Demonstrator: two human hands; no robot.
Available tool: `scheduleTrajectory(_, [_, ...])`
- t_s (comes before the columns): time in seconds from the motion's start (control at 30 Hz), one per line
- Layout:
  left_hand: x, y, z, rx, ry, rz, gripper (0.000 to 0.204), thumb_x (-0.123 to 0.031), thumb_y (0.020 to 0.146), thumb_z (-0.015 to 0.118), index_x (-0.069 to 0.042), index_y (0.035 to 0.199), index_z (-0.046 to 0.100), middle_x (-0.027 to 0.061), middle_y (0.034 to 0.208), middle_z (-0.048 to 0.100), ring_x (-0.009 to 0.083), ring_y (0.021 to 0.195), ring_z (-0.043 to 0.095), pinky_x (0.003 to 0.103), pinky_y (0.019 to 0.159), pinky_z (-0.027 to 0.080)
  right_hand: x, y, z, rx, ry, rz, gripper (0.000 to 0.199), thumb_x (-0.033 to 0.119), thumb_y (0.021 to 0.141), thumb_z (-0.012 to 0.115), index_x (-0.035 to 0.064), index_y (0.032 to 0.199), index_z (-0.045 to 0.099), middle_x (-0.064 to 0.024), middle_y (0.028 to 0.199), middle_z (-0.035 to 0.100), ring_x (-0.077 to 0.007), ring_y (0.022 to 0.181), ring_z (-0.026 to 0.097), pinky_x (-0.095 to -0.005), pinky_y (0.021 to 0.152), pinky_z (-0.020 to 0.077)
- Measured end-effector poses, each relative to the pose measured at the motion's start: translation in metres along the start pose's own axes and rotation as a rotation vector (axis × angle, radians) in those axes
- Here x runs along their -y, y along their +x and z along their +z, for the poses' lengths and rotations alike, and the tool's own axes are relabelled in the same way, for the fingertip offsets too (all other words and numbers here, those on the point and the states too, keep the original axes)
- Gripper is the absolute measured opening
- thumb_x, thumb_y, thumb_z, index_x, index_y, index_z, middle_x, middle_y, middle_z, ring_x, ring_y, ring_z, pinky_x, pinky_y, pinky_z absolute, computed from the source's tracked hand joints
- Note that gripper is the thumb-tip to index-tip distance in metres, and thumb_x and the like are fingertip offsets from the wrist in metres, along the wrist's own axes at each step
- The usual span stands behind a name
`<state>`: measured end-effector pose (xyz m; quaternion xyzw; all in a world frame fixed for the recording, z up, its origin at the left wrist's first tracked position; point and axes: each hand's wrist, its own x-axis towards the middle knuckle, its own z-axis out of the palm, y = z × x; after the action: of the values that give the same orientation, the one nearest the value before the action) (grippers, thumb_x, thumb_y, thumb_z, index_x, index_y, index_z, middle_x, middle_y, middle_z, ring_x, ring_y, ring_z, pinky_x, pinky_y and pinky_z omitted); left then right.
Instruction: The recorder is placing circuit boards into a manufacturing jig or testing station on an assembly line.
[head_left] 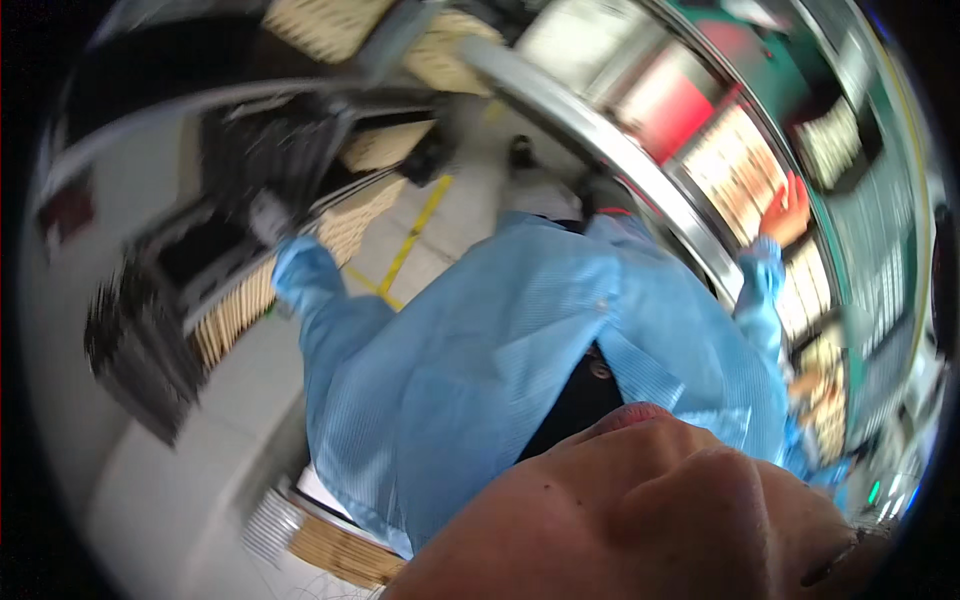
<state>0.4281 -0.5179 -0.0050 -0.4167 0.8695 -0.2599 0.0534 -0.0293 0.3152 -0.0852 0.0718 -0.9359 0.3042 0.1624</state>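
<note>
My left hand (270, 217), which looks covered by a pale glove, reaches out beside a stack of dark slotted racks (245, 150). Motion smears its fingers, so whether it grips a rack edge cannot be told. On the other side, my right hand (787, 212) is bare and raised at the edge of a tan compartment tray (733, 165) on the bench. Its fingers are stretched out, and nothing shows in them. Both forearms are in light blue sleeves.
Cream slotted trays (355, 225) stand by the racks, with more dark racks (140, 350) beyond. A metal rail (620, 145) edges the bench, which holds a red-and-white tray (665, 105) and a black bin (845, 145). Another person's hands (815, 390) work further along. Yellow lines (415, 235) mark the floor.
</note>
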Motion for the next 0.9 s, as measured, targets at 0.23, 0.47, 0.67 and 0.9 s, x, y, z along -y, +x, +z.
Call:
scheduleTrajectory(0.23, [-0.002, 0.025, -0.074, -0.15, -0.471, -0.723, 0.068, -0.056, 0.086, 0.046, 0.004, 0.116, 0.051, 0.0296, 0.11, 0.057, 0.0436, 0.105, 0.054, 0.045, 0.09, 0.044, 0.373, -0.051, 0.097, 0.531, 0.583, -0.745, 0.029, 0.011, 0.08, 0.055, 0.006, 0.108, 0.063, -0.0113, 0.095, 0.065, -0.0292, 0.09, 0.061, -0.0381, 0.078, 0.0483])
scheduleTrajectory(0.47, [0.161, 0.011, 0.025, 0.172, -0.704, -0.976, 0.08, -0.065, 0.081, 0.05, 0.009, 0.112, 0.055, 0.0284, 0.108, 0.06, 0.0416, 0.103, 0.057, 0.047, 0.085, 0.045, 0.616, -0.118, 0.163, 1.196, 0.954, -0.922, 0.037, 0.022, 0.092, 0.056, 0.0072, 0.126, 0.054, -0.019, 0.118, 0.058, -0.0339, 0.111, 0.055, -0.0357, 0.093, 0.0438])
scheduleTrajectory(0.67, [0.096, -0.023, -0.02, -0.2, -1.295, -0.745, 0.053, -0.042, 0.089, 0.056, 0.009, 0.101, 0.063, 0.015, 0.095, 0.066, 0.0247, 0.078, 0.062, 0.037, 0.073, 0.048, 0.666, -0.138, 0.256, 0.964, 0.718, -0.539, 0.067, 0.05, 0.088, 0.052, -0.0035, 0.129, 0.047, -0.0254, 0.124, 0.053, -0.0365, 0.117, 0.05, -0.0392, 0.102, 0.0365])
scheduleTrajectory(0.9, [0.026, -0.143, -0.105, -0.165, -2.346, -0.654, 0.056, -0.044, 0.096, 0.041, -0.006, 0.137, 0.039, 0.0068, 0.128, 0.051, 0.019, 0.115, 0.05, 0.033, 0.095, 0.043, 0.65, -0.125, 0.23, 1.575, 0.908, -0.281, 0.091, 0.071, 0.084, 0.038, -0.0063, 0.132, 0.042, -0.0252, 0.133, 0.046, -0.0326, 0.126, 0.043, -0.035, 0.105, 0.0316])
